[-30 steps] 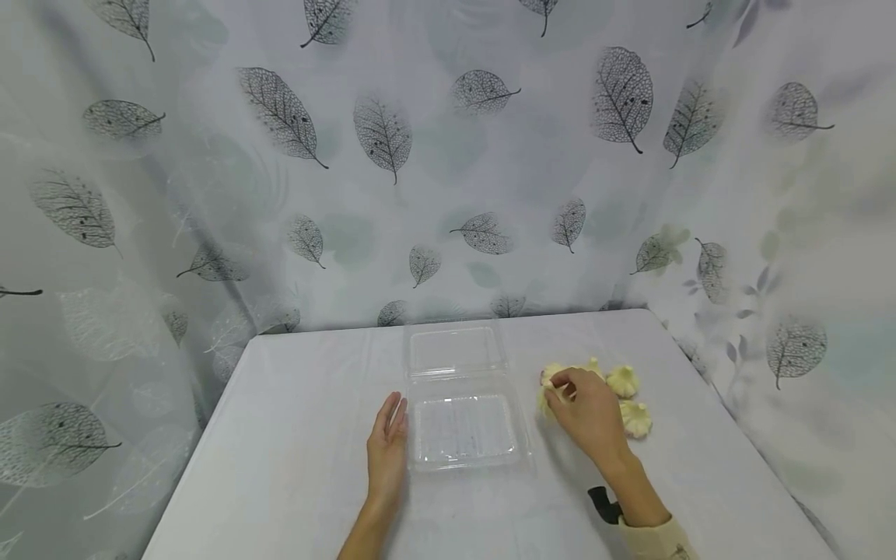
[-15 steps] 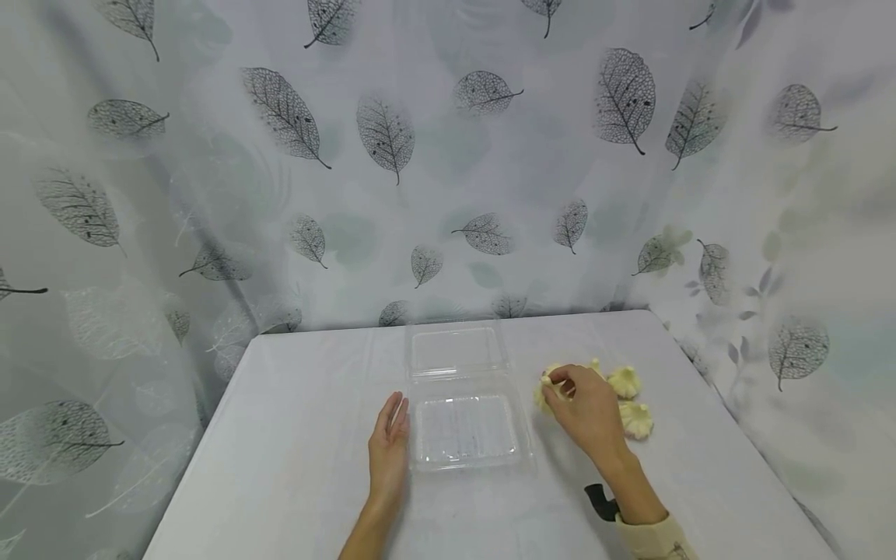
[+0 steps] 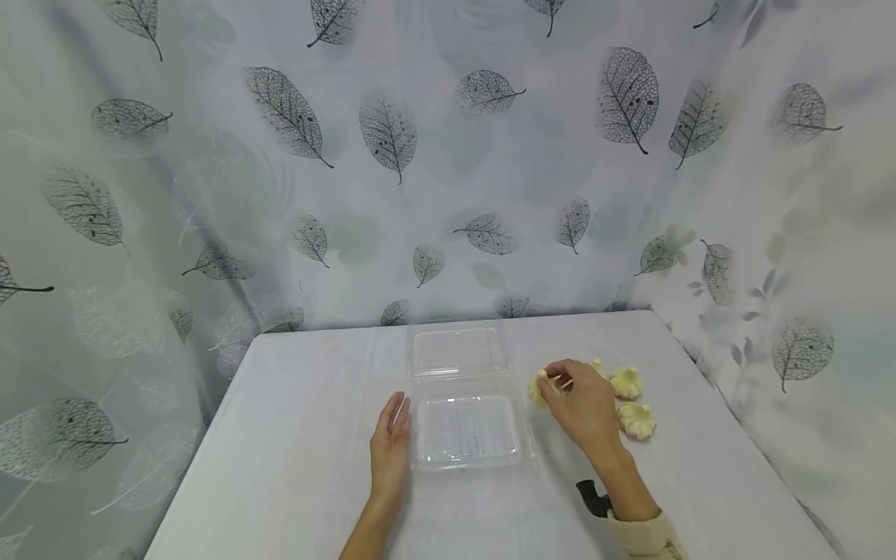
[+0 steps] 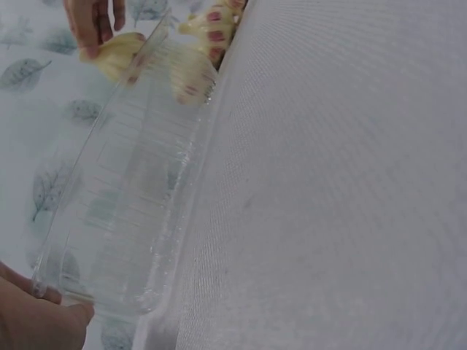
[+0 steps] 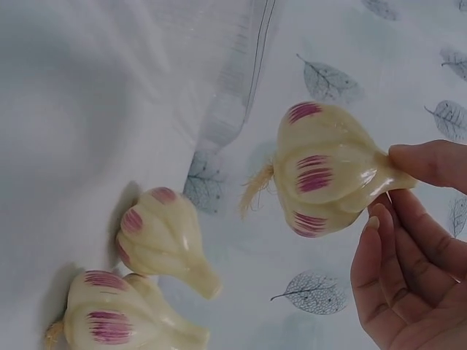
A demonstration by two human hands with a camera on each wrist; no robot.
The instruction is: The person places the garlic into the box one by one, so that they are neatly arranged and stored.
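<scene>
A garlic bulb (image 5: pixel 328 171) is held up just to the right of the clear container (image 3: pixel 467 428), whose lid (image 3: pixel 458 350) is laid open behind it. The step in hand is judged to be the lifting of this bulb; for any further move, a steady pinch and clearance over the container's right rim would be called for. The stem is pinched between thumb and fingers of the right hand (image 3: pixel 584 404), with the root end pointed away from the palm. The left hand (image 3: pixel 390 455) is rested at the container's left edge, its fingers fairly straight. Other bulbs (image 3: pixel 635 421) are seen farther right of the container.
</scene>
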